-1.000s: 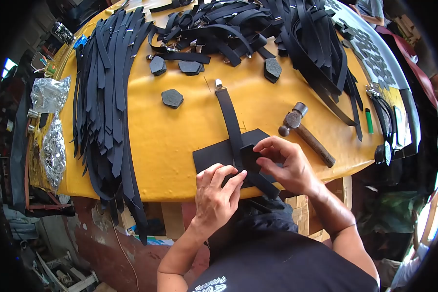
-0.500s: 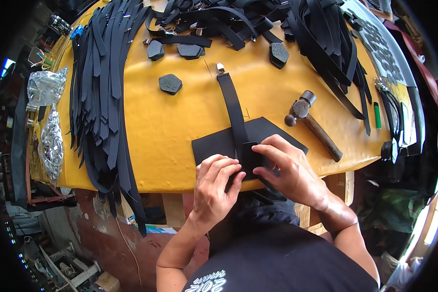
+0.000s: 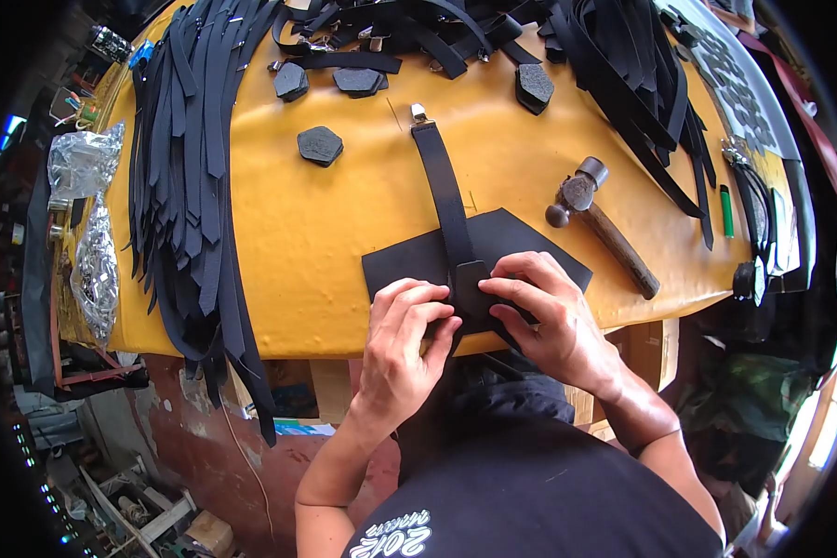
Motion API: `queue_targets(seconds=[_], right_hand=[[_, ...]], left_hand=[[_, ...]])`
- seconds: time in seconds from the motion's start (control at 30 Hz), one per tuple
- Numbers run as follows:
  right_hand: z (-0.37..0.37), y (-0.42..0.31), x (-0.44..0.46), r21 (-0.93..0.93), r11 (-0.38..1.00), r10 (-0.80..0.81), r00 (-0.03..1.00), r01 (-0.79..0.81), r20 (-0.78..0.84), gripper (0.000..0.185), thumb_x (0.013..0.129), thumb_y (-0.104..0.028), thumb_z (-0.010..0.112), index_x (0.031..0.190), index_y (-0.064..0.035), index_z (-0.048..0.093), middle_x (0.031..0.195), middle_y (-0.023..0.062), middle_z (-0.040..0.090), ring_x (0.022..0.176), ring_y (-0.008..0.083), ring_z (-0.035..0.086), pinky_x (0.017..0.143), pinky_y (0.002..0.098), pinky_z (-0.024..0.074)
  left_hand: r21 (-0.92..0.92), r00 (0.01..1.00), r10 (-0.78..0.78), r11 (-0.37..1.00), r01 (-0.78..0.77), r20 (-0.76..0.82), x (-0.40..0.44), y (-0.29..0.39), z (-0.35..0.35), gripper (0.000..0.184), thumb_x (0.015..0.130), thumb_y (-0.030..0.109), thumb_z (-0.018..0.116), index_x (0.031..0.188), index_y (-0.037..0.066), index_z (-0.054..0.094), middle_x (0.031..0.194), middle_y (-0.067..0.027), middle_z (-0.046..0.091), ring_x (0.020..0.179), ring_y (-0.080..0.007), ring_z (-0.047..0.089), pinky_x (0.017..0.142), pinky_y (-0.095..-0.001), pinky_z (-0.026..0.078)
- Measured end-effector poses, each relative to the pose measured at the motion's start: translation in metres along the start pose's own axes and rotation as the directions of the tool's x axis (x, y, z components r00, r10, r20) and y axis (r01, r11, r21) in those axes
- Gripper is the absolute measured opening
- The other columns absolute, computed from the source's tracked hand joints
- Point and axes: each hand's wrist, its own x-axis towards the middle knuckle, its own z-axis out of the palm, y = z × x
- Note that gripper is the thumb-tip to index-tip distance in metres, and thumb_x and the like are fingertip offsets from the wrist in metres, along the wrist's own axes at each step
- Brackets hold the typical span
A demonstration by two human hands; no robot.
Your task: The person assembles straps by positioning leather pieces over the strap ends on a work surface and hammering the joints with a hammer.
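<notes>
A black elastic suspender strap (image 3: 440, 181) with a metal clip (image 3: 419, 114) at its far end runs toward me over a black flat sheet (image 3: 400, 263). Over the strap's near end sits a small black patch (image 3: 472, 290) with rounded corners. My left hand (image 3: 405, 339) has curled fingers pinched at the patch's left edge. At its right edge my right hand (image 3: 553, 321) grips with thumb and fingertips. Part of the strap under the patch is hidden. To the right lies a ball-peen hammer (image 3: 604, 225) with a wooden handle.
Long black straps (image 3: 181, 186) hang over the yellow table cover (image 3: 288, 260) at left, with more straps (image 3: 623, 102) at back right. Small stacks of black cut pieces (image 3: 320, 146) stand on the cover. A green lighter (image 3: 726, 211) lies near the right edge.
The patch now lies flatter and more squarely over the strap, its top edge moved slightly away from me. Both hands stay at its sides. The whole view has shifted slightly.
</notes>
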Motion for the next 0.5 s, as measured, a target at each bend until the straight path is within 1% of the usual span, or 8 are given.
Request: queue_targets(seconds=[0.1,0.2,0.5], right_hand=[[0.004,0.003,-0.001,-0.008,0.999,-0.031,0.999,0.031,-0.043,0.032,0.081,0.003,0.077,0.112,-0.0018,0.07,0.112,0.0127,0.064,0.098,0.0322,0.062,0.083,0.0399,0.0545],[0.008,0.005,-0.002,-0.016,0.998,-0.055,0.995,0.054,-0.086,0.03,0.08,0.002,0.078,0.109,-0.002,0.071,0.111,0.0118,0.065,0.096,0.0316,0.062,0.081,0.0394,0.0548],[0.013,0.007,-0.005,-0.05,0.996,-0.086,0.987,0.08,-0.134,0.026,0.079,0.001,0.079,0.104,-0.0029,0.072,0.111,0.0104,0.067,0.092,0.0295,0.062,0.078,0.0378,0.0545]], left_hand=[[0.009,1.0,0.004,1.0,-0.004,-0.001,0.001,0.001,0.0,0.023,0.081,0.001,0.081,0.103,0.003,0.073,0.109,-0.0095,0.07,0.108,-0.0314,0.062,0.092,-0.0408,0.053],[0.036,0.999,0.031,0.999,-0.031,0.01,0.002,0.002,-0.001,0.024,0.081,0.0,0.08,0.104,0.003,0.075,0.108,-0.0092,0.07,0.108,-0.0308,0.063,0.091,-0.0402,0.053],[0.046,0.999,0.033,0.998,-0.033,0.005,0.002,0.0,-0.001,0.023,0.08,0.001,0.081,0.102,0.003,0.075,0.108,-0.009,0.07,0.107,-0.03,0.063,0.089,-0.0399,0.054]])
